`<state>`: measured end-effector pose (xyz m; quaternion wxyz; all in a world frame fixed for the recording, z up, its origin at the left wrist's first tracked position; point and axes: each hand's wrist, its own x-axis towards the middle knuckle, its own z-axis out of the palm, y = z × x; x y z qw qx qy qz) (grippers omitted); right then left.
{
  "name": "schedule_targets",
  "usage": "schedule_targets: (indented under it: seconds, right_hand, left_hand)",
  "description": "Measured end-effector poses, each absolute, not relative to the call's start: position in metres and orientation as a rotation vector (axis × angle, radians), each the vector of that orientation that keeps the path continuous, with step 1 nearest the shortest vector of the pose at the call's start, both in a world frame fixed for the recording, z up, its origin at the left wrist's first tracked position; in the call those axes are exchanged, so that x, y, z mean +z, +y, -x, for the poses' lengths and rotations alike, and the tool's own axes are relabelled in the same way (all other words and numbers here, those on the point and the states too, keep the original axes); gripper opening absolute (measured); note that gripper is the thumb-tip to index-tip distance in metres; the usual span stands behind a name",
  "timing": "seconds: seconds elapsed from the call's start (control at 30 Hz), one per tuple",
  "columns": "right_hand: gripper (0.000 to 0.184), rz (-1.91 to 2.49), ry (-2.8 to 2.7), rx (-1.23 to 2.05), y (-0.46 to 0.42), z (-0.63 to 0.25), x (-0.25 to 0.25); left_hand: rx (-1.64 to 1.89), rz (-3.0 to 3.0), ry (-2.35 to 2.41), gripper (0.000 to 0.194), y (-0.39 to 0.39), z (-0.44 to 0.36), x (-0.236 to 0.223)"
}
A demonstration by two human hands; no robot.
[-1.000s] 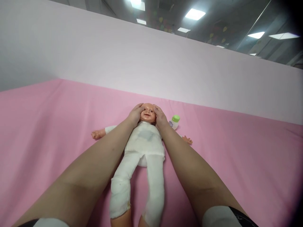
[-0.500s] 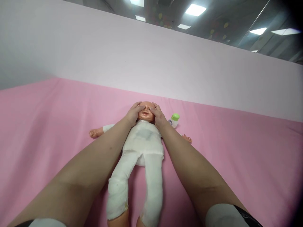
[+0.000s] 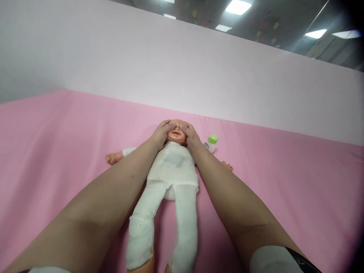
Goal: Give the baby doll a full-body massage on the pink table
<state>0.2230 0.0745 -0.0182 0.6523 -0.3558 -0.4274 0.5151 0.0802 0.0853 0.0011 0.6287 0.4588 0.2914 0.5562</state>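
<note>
A baby doll point(image 3: 173, 167) with a soft white cloth body lies on its back, its legs toward me. My left hand point(image 3: 160, 133) cups one side of the doll's head, fingers curled round it and the thumb across the eye area. On the opposite side my right hand point(image 3: 192, 135) holds the head the same way, its thumb also at the eye. The doll's nose and mouth show between my thumbs. Both of its arms stretch outward, partly hidden behind my forearms. Beside my right wrist is a small clear bottle point(image 3: 211, 145) with a green cap.
A pink cloth point(image 3: 273, 182) covers the surface under the doll. Behind it rises a plain pale panel point(image 3: 176, 68). Above that panel, lit ceiling lights point(image 3: 238, 7) show beyond a dark glassy area.
The view has shifted slightly, so the panel's top edge sits higher. Both hands stay on the doll's head; the thumbs have slid a little over the eye area.
</note>
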Motion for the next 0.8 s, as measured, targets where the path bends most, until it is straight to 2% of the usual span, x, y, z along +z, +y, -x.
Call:
schedule_targets:
  seconds: [0.13, 0.63, 0.8]
  right_hand:
    - [0.064, 0.868, -0.974, 1.162, 0.068, -0.223, -0.010]
    - [0.039, 0.789, -0.990, 1.179, 0.070, -0.224, -0.018]
    - [0.040, 0.679, -1.004, 1.292, 0.067, -0.228, -0.017]
  left_hand:
    - [1.316, -1.083, 0.658, 0.060, 0.086, -0.081, -0.001]
    - [1.310, -1.140, 0.804, 0.039, 0.101, -0.083, -0.007]
    - [1.328, -1.104, 0.792, 0.037, 0.104, -0.083, -0.010]
